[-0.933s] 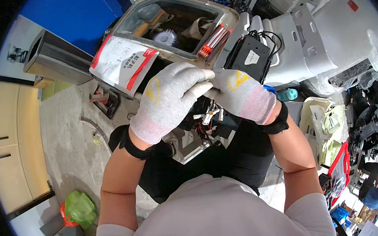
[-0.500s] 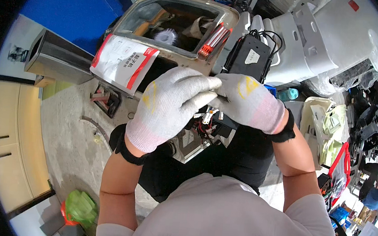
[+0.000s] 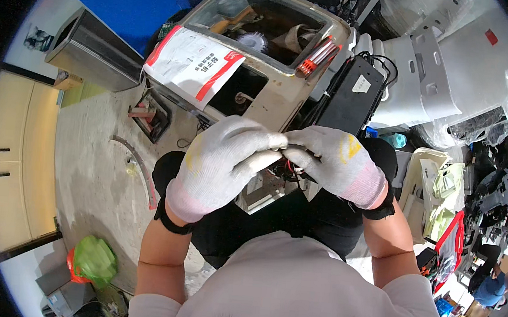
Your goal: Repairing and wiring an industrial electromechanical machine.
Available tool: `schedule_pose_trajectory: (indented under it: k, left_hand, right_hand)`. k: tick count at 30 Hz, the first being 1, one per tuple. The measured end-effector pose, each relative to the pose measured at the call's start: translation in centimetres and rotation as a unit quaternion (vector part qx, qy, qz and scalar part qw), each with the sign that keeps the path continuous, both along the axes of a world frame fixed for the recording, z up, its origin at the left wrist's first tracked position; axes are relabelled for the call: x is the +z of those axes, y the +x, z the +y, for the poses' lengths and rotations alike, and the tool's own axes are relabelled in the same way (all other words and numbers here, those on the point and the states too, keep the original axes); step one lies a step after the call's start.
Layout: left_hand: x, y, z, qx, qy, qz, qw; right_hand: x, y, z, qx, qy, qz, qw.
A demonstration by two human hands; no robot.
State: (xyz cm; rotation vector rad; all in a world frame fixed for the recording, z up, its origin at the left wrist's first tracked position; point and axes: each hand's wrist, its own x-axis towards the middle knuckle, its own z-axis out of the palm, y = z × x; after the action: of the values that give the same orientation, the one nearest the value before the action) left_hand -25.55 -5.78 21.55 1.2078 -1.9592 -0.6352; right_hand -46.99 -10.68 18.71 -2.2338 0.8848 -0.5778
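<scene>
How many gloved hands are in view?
2: the left hand and the right hand, both in white knit gloves, meet fingertip to fingertip over thin red wires, in front of the beige housing.

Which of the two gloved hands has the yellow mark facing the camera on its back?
The right hand, in its white knit glove: a yellow patch shows plainly on its back. The left hand shows only a faint yellow tinge at the glove's side.

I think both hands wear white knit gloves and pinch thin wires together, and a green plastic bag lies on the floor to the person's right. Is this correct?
Not fully. The green plastic bag lies on the floor to the person's left, not right, as the head view shows. The rest holds: the left hand and the right hand wear white knit gloves and pinch the thin wires together.
</scene>
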Motion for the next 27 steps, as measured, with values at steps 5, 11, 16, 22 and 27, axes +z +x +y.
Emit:
schedule_pose_trajectory:
  k: [5,11,16,22,27]
  left_hand:
    - [-1.1,1.7,2.6,0.057,-0.024,0.016,0.998]
    - [-2.6,2.4,4.3,0.083,-0.028,0.083,0.993]
    - [-4.0,2.1,4.3,0.057,-0.042,0.107,0.992]
    - [-5.2,1.8,4.1,0.061,-0.020,0.131,0.989]
    - [-5.8,0.9,3.4,0.044,-0.009,0.148,0.988]
  right_hand:
    - [-0.2,-0.5,0.9,-0.044,0.012,-0.014,0.999]
    - [-1.3,-0.7,1.7,-0.079,0.058,0.012,0.995]
    - [-2.1,-0.9,1.8,-0.099,0.088,-0.006,0.991]
    - [-2.8,-0.5,1.9,-0.117,0.093,-0.006,0.989]
    - [-3.1,-0.3,1.7,-0.151,0.101,0.026,0.983]
